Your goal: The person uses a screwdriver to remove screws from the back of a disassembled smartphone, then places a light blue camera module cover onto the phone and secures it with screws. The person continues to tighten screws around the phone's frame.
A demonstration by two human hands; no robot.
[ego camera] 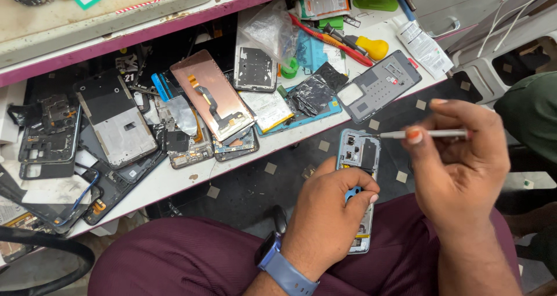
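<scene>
My left hand [328, 215] grips an opened light-blue phone [358, 154] with its back off, held above my lap; the circuit board and inner parts show at its upper end. My right hand [464, 156] holds a thin silver tool [432, 134] like a pen. The tool's tip touches the phone's upper right edge. A blue watch [278, 264] sits on my left wrist.
A white workbench [174, 180] at the left is strewn with phone frames, a copper-backed screen [214, 96], a grey phone back [380, 86], a red-handled tool [328, 39] and foil bags. A shelf with a magenta edge [174, 24] overhangs it. The floor below is dark with pale squares.
</scene>
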